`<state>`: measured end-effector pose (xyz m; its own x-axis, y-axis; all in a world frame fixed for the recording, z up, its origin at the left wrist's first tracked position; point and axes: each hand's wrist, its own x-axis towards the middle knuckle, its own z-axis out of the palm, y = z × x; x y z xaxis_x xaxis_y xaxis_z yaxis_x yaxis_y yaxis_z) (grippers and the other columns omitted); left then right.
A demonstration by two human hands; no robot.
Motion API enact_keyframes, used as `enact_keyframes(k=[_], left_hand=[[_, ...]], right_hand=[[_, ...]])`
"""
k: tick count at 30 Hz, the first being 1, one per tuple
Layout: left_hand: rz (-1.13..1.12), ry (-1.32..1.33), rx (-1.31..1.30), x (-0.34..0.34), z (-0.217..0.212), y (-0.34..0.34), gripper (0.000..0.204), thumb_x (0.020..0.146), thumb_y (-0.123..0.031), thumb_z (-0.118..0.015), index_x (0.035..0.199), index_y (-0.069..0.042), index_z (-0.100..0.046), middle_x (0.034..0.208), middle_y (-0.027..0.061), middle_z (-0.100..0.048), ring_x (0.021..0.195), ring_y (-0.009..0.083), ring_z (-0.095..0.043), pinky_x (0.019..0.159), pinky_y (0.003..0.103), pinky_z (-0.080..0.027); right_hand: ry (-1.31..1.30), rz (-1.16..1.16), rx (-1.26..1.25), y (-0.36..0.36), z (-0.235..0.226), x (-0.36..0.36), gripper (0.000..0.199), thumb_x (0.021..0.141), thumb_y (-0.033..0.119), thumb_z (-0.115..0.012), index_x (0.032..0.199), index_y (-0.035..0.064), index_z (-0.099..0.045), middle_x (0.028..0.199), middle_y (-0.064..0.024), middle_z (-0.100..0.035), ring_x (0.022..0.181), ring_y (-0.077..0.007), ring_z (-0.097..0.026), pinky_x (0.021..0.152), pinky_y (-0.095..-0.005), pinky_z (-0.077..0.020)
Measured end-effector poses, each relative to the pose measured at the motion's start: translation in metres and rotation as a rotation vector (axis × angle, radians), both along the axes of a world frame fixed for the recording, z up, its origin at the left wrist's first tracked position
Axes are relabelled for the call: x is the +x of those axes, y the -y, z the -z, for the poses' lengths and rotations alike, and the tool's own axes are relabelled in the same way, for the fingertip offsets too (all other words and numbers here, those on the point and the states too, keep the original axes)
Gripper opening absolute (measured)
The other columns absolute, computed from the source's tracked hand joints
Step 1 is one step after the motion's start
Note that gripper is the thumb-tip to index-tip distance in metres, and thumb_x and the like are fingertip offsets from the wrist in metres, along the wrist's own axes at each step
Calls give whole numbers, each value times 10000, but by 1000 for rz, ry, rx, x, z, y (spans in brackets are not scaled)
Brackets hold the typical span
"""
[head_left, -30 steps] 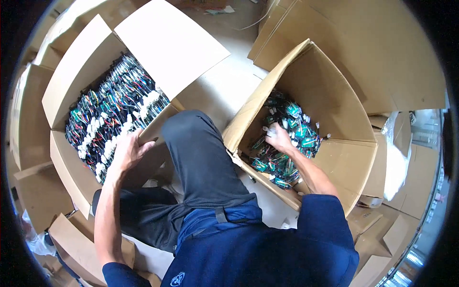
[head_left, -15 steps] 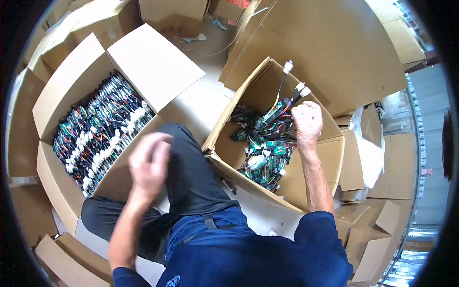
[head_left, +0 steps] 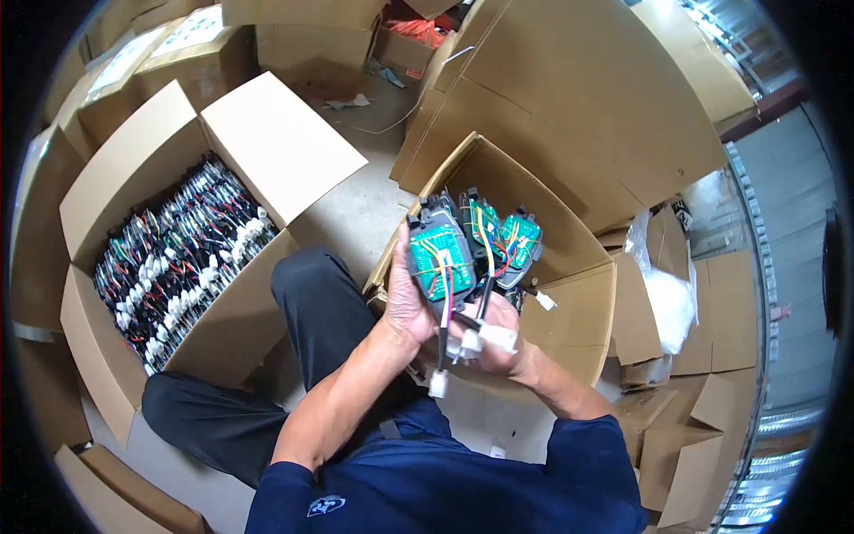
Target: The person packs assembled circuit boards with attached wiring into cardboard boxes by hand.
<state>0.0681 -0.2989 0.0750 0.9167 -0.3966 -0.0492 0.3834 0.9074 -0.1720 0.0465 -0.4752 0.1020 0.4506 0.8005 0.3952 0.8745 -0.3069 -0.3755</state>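
Cardboard fills the frame on every side, flattened sheets and open cartons standing on a pale concrete floor (head_left: 351,214); at the centre the person holds up a bunch of green circuit boards (head_left: 471,245) with coloured wires (head_left: 485,267) trailing down to white plug connectors (head_left: 485,340); the left hand (head_left: 405,298) is closed around the left side of the bunch, its thumb lying along the edge of the nearest board; the right hand (head_left: 503,343) is closed below and to the right, gripping the wires and connectors; one white connector (head_left: 438,383) dangles beneath the hands on its lead; the boards sit just above centre, in front of the open carton (head_left: 569,294) at centre right, whose inner walls show behind them; at the right of the frame a crumpled clear plastic bag (head_left: 663,298) lies among smaller boxes; at the left a second open carton (head_left: 116,178) is packed with rows of the same wired parts (head_left: 178,262), their white connectors lined up in a band; the person's dark trouser leg (head_left: 320,307) lies between the two cartons, and a blue shirt (head_left: 445,481) fills the lower centre.
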Motion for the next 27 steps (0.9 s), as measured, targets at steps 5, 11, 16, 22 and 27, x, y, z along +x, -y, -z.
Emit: enact_keyframes(k=[5,11,16,22,27], left_hand=[[49,26,48,9,-3,-10,674,962,-654,-571,1321,-86,-617,1208,163,-711,1036,294,-727,922,460,-615],[-61,-1,212,20,2,-4,546,977,-548,-607,1261,-84,-653,1158,125,-738,982,251,-743,908,426,-617],[67,3,210,22,20,21,477,984,-482,-619,1233,-77,-655,1105,106,-744,966,222,-742,883,406,-619],[131,-28,315,11,5,26,527,991,-453,-590,1315,-38,-614,1192,145,-726,1027,283,-726,939,438,-594],[-31,9,168,14,47,40,480,1049,-391,-437,1285,-20,-631,1187,161,-724,1025,297,-721,937,431,-585]], right_hand=[[324,-116,-67,-11,-27,0,338,762,145,-785,1070,24,-717,1119,-106,-687,987,-296,-688,844,-436,-552],[316,192,141,59,-53,-7,340,984,259,-664,1160,-32,-678,1231,-175,-673,1153,-270,-667,1028,-431,-523],[-1249,665,915,77,11,30,352,1082,307,-572,1270,19,-647,1227,-59,-672,1082,-99,-594,941,-319,-496],[-1007,697,867,43,24,21,300,1086,274,-569,1173,8,-676,1045,-13,-723,931,-75,-629,860,-277,-519],[-940,522,715,23,13,19,661,940,380,-779,1392,11,-469,1254,-98,-640,1118,-192,-621,997,-362,-503]])
